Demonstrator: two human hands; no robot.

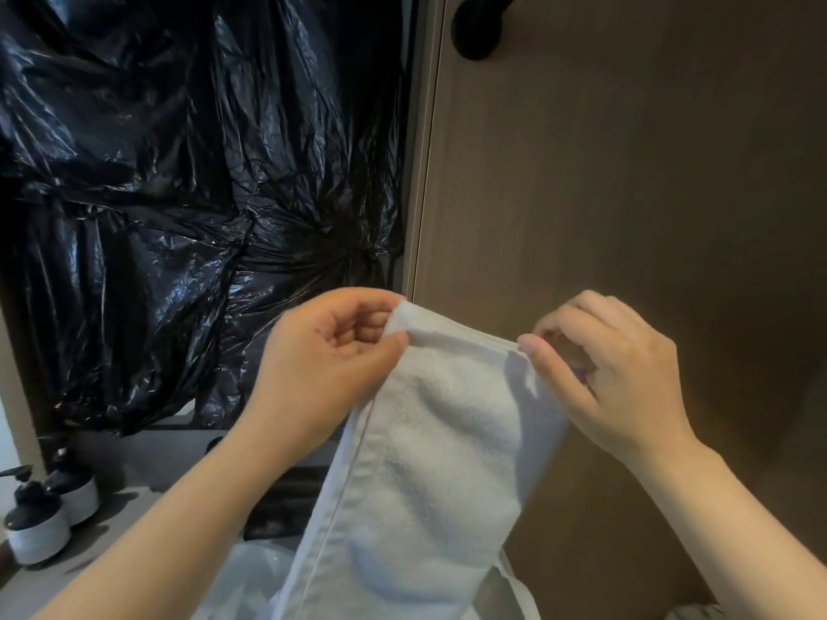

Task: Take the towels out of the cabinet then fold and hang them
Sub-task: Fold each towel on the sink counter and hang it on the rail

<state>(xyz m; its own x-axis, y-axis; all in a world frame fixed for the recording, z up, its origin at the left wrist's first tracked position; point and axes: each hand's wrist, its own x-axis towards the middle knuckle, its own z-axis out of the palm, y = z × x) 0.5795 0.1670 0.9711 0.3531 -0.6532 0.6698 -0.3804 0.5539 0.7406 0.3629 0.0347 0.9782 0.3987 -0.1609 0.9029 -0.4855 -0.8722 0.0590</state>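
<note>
White terry towel (pixel 438 463) held up mid-air before me. Top hem stretched level between my hands, rest hanging between my forearms and running out of frame at bottom. Left hand (pixel 326 355) pinches top left corner, thumb against curled fingers. Right hand (pixel 613 373) pinches top right corner, thumb tip on hem, fingers curled behind. Behind towel: brown panel (pixel 626 194), black knob (pixel 476 29) near its top. Left of panel, crinkled black plastic (pixel 179 194). Lower left, two black-lidded jars (pixel 40 530) on counter (pixel 116 525), well apart from towel.
</note>
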